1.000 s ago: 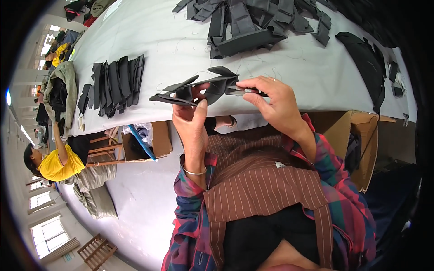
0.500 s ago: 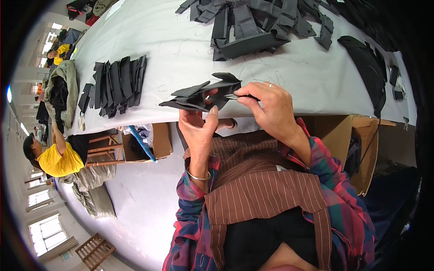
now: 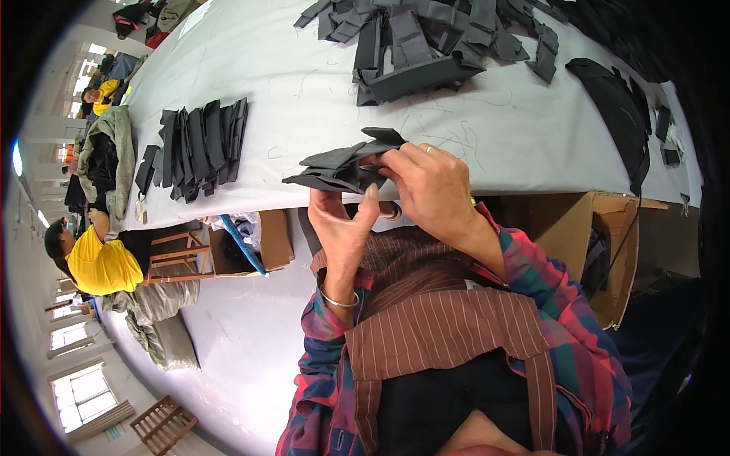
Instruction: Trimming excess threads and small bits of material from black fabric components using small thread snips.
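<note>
Dark grey folded fabric strips (image 3: pixel 328 161) are held up just over the near edge of the white-covered table. My left hand (image 3: pixel 341 220) grips them from below, thumb in front and fingers partly hidden behind the cloth. At their right end, my right hand (image 3: pixel 433 182) is closed with its fingertips against the fabric. Whether it also holds something small is hidden by the fingers. A neat row of similar dark strips (image 3: pixel 201 148) lies on the table to the left. Farther off, a loose heap of them (image 3: pixel 426 53) is spread out.
Loose threads lie on the white tabletop (image 3: pixel 304 91). A black curved fabric piece (image 3: pixel 608 114) rests at the right. Cardboard boxes (image 3: pixel 275 239) stand below the table edge on both sides. At the left, a person in a yellow shirt (image 3: pixel 106 262) works near a wooden stool (image 3: pixel 182 254).
My right hand has moved left and closer to my left hand, its fingers now over the strips' right end. The held strips have shifted slightly right. A shiny bit at my right fingertips is now hidden.
</note>
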`<act>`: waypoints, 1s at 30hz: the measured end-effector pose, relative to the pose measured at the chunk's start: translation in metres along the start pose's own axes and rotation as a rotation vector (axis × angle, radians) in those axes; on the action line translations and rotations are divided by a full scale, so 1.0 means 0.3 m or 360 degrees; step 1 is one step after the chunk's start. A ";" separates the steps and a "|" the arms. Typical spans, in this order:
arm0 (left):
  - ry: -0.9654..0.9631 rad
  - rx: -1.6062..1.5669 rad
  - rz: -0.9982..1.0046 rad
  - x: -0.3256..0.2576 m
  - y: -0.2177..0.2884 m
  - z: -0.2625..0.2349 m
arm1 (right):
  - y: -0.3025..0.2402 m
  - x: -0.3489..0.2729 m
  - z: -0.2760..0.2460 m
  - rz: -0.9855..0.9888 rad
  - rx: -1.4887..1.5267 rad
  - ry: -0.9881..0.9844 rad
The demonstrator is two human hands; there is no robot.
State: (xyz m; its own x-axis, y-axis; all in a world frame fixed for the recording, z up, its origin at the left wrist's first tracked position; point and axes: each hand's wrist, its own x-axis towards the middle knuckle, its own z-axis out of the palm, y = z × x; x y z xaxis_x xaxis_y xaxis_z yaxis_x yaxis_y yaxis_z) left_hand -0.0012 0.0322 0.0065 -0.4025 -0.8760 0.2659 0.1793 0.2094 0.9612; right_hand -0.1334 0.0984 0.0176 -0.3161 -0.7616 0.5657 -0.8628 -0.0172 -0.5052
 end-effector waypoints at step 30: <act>-0.0230 -0.0652 -0.0634 0.037 0.032 -0.039 | 0.083 0.034 -0.080 -0.0231 0.0211 0.0132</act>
State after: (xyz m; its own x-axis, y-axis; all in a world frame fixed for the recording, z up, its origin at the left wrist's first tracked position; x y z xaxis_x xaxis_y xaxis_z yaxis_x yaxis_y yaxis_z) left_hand 0.0064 0.0194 0.0178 -0.6232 -0.7785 -0.0753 0.3098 -0.3340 0.8902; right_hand -0.1677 0.1057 0.0264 -0.2285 -0.6890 0.6878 -0.8439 -0.2120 -0.4928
